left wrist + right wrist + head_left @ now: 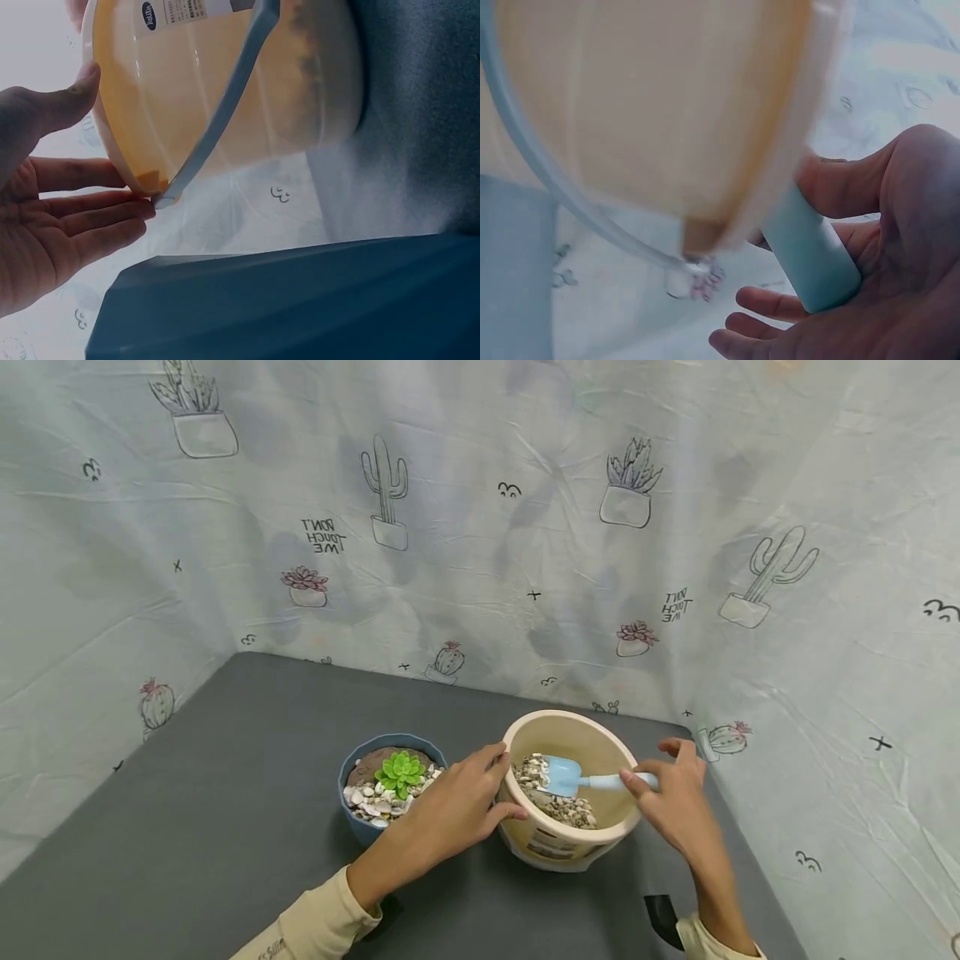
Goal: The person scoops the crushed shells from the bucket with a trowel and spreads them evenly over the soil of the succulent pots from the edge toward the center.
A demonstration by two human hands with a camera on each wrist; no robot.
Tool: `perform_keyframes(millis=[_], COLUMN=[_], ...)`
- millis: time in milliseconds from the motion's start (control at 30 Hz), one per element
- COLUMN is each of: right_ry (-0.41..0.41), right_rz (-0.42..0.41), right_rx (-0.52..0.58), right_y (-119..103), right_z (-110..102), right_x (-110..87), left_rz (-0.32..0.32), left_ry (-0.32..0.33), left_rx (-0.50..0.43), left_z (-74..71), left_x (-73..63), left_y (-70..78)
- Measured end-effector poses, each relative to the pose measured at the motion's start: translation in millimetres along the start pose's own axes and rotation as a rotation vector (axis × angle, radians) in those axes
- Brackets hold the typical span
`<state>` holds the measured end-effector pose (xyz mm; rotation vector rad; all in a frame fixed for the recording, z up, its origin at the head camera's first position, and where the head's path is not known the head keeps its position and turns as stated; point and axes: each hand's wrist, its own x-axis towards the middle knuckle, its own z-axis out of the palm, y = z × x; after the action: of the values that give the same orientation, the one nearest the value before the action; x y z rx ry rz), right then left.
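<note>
A cream plastic bucket (573,739) stands tilted on the grey tabletop, with small pebbles and shell bits (570,812) inside. My left hand (468,789) grips its left rim, the thumb on the near side and fingers at the edge. My right hand (675,797) holds a small light-blue shovel by its handle (814,255), between thumb and fingers. The shovel's blade (562,775) lies in the bucket against the pebbles. Left of the bucket, under my left forearm, is a blue pot (365,833) with a green succulent (401,774), brown soil and pale shells.
The bucket's grey carrying handle (225,112) hangs down its outer side. Cactus-printed cloth (480,543) surrounds the grey tabletop (262,760) at the back and both sides. A black strap (663,920) shows by my right sleeve.
</note>
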<state>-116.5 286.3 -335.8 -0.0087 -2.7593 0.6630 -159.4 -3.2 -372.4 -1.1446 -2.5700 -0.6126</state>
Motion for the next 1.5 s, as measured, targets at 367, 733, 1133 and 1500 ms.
perform_keyframes(millis=[367, 733, 1133, 1500], right_ry=[0.076, 0.048, -0.076, -0.103], right_rz=[-0.032, -0.049, -0.107, -0.241], right_rx=[-0.029, 0.027, 0.195, 0.146], right_y=[0, -27, -106, -156], right_z=[-30, -35, 25, 85], right_x=[-9.5, 3.4, 23.1, 31.2], left_rz=[-0.015, -0.142, -0.449, -0.551], left_ry=[-0.066, -0.082, -0.320, -0.342], left_rx=[-0.049, -0.186, -0.258, -0.259], left_z=[-4.2, -32.3, -77.4, -71.2], left_x=[-5.1, -31.5, -88.2, -96.6], left_y=[-6.2, -41.8, -112.2, -116.4])
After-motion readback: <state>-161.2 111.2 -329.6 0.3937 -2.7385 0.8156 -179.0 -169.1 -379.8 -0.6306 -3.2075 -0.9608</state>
